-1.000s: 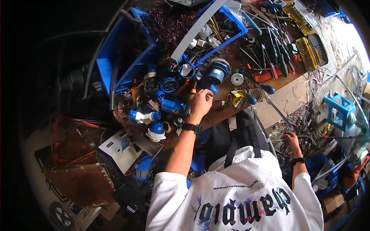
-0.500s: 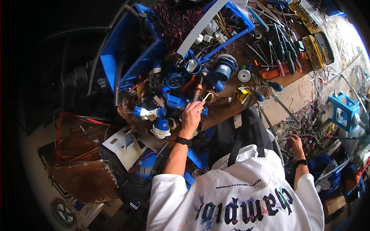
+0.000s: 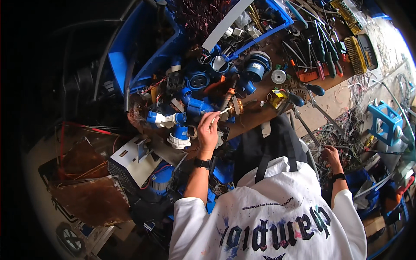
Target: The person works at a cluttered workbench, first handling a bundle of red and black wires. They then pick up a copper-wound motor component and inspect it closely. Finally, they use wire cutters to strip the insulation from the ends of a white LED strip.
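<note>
My left hand [image 3: 208, 133] is closed, its thumb and fingers pinching a short, curved white piece [image 3: 224, 111] that looks like a bit of cable. Just beyond it lie an orange-handled tool [image 3: 229, 96] and a copper-coloured part [image 3: 236, 106]. Blue-and-white industrial plugs [image 3: 167, 118] lie to the left of this hand. My right hand [image 3: 332, 157] hangs lower right with curled fingers, close to the end of a long metal bar [image 3: 308, 130]. What it grips, if anything, is hidden. Dark blue grips [image 3: 296, 99] top the long-handled tool at the bench edge.
Blue bins [image 3: 118, 71] stand at the back, beside dark red wire. Screwdrivers [image 3: 331, 63] and yellow bit sets [image 3: 356, 54] lie at the far right of the bench. Cable scraps [image 3: 346, 117] heap on the right; a blue step stool [image 3: 385, 123] stands beyond. A white box [image 3: 133, 161] sits lower left.
My left hand has drawn back slightly to the left, with the white piece in its fingers. My right hand has shifted slightly upward, and the long metal bar now ends nearer to it.
</note>
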`<act>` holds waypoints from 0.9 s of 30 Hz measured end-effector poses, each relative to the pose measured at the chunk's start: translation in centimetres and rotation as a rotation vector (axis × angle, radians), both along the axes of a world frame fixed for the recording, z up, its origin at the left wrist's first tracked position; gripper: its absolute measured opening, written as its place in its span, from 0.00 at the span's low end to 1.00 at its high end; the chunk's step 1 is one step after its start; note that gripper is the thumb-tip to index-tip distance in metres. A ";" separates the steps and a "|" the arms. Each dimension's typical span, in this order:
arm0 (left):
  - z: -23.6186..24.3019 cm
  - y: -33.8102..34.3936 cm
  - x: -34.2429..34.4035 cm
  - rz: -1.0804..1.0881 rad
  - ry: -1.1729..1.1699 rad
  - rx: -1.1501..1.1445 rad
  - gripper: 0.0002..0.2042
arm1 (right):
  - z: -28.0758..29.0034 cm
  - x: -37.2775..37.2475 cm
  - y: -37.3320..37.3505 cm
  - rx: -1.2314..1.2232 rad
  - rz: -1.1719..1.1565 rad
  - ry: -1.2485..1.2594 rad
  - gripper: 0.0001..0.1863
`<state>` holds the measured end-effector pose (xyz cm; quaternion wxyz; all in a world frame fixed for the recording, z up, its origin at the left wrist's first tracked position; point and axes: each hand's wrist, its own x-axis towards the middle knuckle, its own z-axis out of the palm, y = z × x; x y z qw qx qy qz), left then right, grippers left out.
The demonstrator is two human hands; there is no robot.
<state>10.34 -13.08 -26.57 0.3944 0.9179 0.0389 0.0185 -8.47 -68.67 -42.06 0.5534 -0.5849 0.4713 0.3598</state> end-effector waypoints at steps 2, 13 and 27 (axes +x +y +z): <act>0.7 0.1 -0.1 -0.025 -0.015 0.012 0.06 | 0.5 0.4 0.6 -0.026 0.040 0.006 0.12; 6.1 2.0 0.8 -0.037 -0.132 -0.061 0.05 | 1.0 0.2 3.7 0.000 0.063 -0.029 0.13; 16.1 7.9 2.1 -0.008 -0.292 -0.247 0.08 | 12.9 5.1 19.8 -0.019 0.473 -0.574 0.08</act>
